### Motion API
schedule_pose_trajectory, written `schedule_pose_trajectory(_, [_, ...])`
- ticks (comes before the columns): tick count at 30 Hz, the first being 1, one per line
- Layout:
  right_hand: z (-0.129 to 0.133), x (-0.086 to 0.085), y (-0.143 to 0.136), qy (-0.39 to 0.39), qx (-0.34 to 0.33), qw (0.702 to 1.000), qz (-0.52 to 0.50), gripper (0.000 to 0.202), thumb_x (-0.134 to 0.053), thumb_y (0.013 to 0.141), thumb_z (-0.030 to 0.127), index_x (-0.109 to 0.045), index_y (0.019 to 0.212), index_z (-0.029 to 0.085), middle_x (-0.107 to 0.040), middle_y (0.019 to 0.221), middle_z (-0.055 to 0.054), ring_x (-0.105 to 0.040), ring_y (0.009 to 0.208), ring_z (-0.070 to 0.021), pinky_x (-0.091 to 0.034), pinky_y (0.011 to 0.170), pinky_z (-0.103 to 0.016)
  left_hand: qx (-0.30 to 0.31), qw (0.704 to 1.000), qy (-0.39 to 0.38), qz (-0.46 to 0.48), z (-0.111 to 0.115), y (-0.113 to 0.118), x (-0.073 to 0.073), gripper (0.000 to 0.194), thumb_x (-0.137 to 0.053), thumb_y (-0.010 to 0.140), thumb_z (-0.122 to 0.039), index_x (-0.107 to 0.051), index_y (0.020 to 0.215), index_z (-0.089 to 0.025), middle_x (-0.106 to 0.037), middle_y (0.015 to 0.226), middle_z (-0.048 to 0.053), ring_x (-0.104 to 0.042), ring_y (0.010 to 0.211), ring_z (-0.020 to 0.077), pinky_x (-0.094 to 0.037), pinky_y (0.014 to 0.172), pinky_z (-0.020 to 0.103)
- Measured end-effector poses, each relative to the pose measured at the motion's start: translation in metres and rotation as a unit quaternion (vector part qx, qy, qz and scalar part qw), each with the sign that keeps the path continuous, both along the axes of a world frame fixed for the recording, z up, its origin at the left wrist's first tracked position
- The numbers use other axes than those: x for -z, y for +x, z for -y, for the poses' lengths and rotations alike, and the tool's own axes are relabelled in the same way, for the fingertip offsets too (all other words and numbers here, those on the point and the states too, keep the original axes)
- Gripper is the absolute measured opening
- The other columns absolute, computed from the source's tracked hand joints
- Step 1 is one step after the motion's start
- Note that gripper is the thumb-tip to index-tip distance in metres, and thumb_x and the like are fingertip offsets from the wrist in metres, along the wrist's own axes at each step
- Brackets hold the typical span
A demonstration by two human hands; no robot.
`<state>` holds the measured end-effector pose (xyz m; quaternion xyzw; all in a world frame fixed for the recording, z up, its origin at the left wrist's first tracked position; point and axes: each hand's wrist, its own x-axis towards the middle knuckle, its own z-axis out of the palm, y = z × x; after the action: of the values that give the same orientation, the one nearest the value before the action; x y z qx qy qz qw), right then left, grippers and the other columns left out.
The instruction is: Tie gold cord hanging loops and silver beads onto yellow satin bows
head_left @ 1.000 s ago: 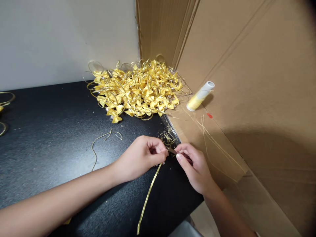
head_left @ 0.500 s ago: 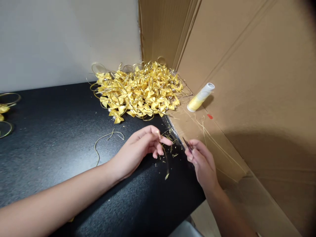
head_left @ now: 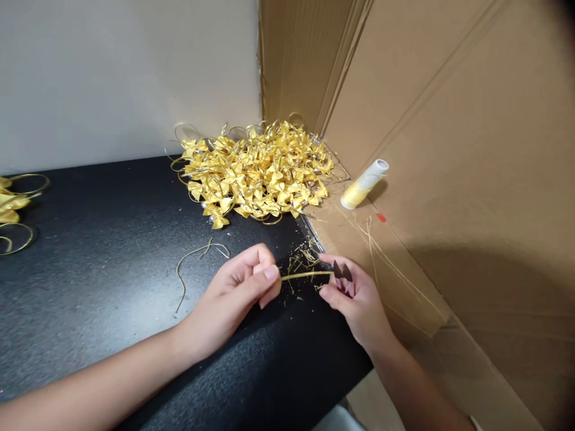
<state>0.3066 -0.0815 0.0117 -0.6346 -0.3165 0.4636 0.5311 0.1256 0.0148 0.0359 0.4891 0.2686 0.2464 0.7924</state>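
My left hand is closed, pinching a short gold cord between thumb and forefinger. The cord runs level to the right, its far end close to my right hand. In that hand sit small purple thread snips, their two dark blades spread apart and pointing up. Whether the cord touches the right fingers or the snips I cannot tell. Below and behind the cord lie gold cord clippings on the black table. A loose length of cord curls on the table left of my left hand.
A heap of yellow ribbon bows with gold cord loops lies at the back against the wall. More bows are at the left edge. A yellow thread spool stands on cardboard at right, with loose strands nearby.
The cord hung down from my left fingers; now it stretches sideways toward my right hand. The snips have turned, showing their blades spread, and the right thumb and forefinger have opened out.
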Motion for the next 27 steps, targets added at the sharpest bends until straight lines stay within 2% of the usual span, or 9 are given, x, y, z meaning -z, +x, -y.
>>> schedule_pose_trajectory(3, [-0.004,0.004,-0.011,0.0,0.005,0.995,-0.103,0.031,-0.077,0.07,0.038,-0.069,0.095,0.02,-0.033,0.055,0.009,-0.024,0.046,-0.0049,-0.022,0.044,-0.021,0.038,0.995,0.056,-0.07,0.006,-0.007,-0.003,0.036,-0.053,0.092,-0.046,-0.04,0.07,-0.02,-0.035,0.059,-0.007,-0.028,0.055,0.0104,-0.023,0.052,0.025])
schedule_pose_trajectory(6, [-0.01,0.002,-0.023,0.024,0.019,0.993,-0.116,0.03,-0.071,0.077,0.046,-0.067,0.077,0.016,-0.036,0.051,0.008,-0.028,0.045,-0.0053,-0.022,0.044,-0.022,0.077,0.986,0.091,-0.114,0.012,-0.015,-0.006,0.034,-0.051,0.092,-0.046,-0.039,0.072,-0.021,-0.029,0.06,-0.008,-0.025,0.054,0.0099,-0.022,0.049,0.023])
schedule_pose_trajectory(9, [-0.016,-0.005,-0.033,0.039,-0.04,0.995,-0.088,0.033,-0.067,0.082,0.047,-0.063,0.071,0.016,-0.05,0.053,0.003,-0.042,0.051,-0.0081,-0.032,0.05,-0.023,0.101,0.969,0.147,-0.173,0.014,-0.022,-0.009,0.02,-0.052,0.091,-0.041,-0.047,0.093,-0.022,-0.032,0.06,-0.009,-0.031,0.053,0.0102,-0.027,0.05,0.021])
schedule_pose_trajectory(12, [-0.022,-0.017,-0.043,0.026,-0.106,0.989,-0.095,0.032,-0.065,0.083,0.048,-0.064,0.078,0.016,-0.057,0.055,0.002,-0.039,0.047,-0.0073,-0.031,0.048,-0.023,0.093,0.941,0.231,-0.228,0.011,-0.027,-0.016,0.028,-0.056,0.088,-0.033,-0.049,0.113,-0.022,-0.039,0.06,-0.009,-0.039,0.054,0.0112,-0.03,0.052,0.022])
schedule_pose_trajectory(15, [-0.031,-0.03,-0.051,0.012,-0.16,0.98,-0.114,0.036,-0.064,0.081,0.052,-0.063,0.082,0.017,-0.058,0.055,0.002,-0.033,0.043,-0.006,-0.026,0.042,-0.021,0.092,0.927,0.291,-0.219,0.004,-0.032,-0.024,0.011,-0.051,0.089,-0.028,-0.057,0.091,-0.019,-0.045,0.064,-0.005,-0.042,0.059,0.0118,-0.033,0.056,0.023])
schedule_pose_trajectory(17, [-0.039,-0.037,-0.053,0.015,-0.175,0.978,-0.111,0.035,-0.065,0.081,0.052,-0.063,0.084,0.017,-0.056,0.056,0.003,-0.035,0.044,-0.0065,-0.026,0.043,-0.021,0.095,0.93,0.298,-0.194,-0.002,-0.037,-0.028,0.027,-0.044,0.093,-0.03,-0.052,0.071,-0.018,-0.043,0.063,-0.004,-0.039,0.059,0.0117,-0.033,0.057,0.024])
schedule_pose_trajectory(20, [-0.052,-0.041,-0.052,0.048,-0.121,0.986,-0.101,0.033,-0.064,0.083,0.049,-0.062,0.096,0.02,-0.048,0.055,0.006,-0.032,0.046,-0.007,-0.026,0.045,-0.021,0.07,0.947,0.261,-0.176,-0.009,-0.048,-0.025,0.043,-0.037,0.096,-0.039,-0.039,0.058,-0.019,-0.035,0.059,-0.004,-0.034,0.056,0.0115,-0.03,0.055,0.024])
schedule_pose_trajectory(23, [-0.061,-0.033,-0.052,0.079,-0.077,0.986,-0.125,0.04,-0.053,0.087,0.057,-0.06,0.102,0.02,-0.039,0.057,0.007,-0.02,0.045,-0.0073,-0.019,0.043,-0.023,0.012,0.961,0.21,-0.182,-0.013,-0.058,-0.016,0.047,-0.036,0.096,-0.046,-0.033,0.057,-0.02,-0.03,0.058,-0.004,-0.031,0.056,0.0119,-0.028,0.053,0.024])
schedule_pose_trajectory(27, [-0.061,-0.012,-0.062,0.074,-0.099,0.982,-0.144,0.042,-0.049,0.09,0.058,-0.061,0.095,0.018,-0.037,0.059,0.006,-0.021,0.047,-0.0076,-0.018,0.046,-0.024,-0.027,0.958,0.22,-0.184,-0.017,-0.066,-0.009,0.047,-0.036,0.096,-0.042,-0.039,0.056,-0.019,-0.036,0.056,-0.004,-0.035,0.056,0.0123,-0.031,0.055,0.024])
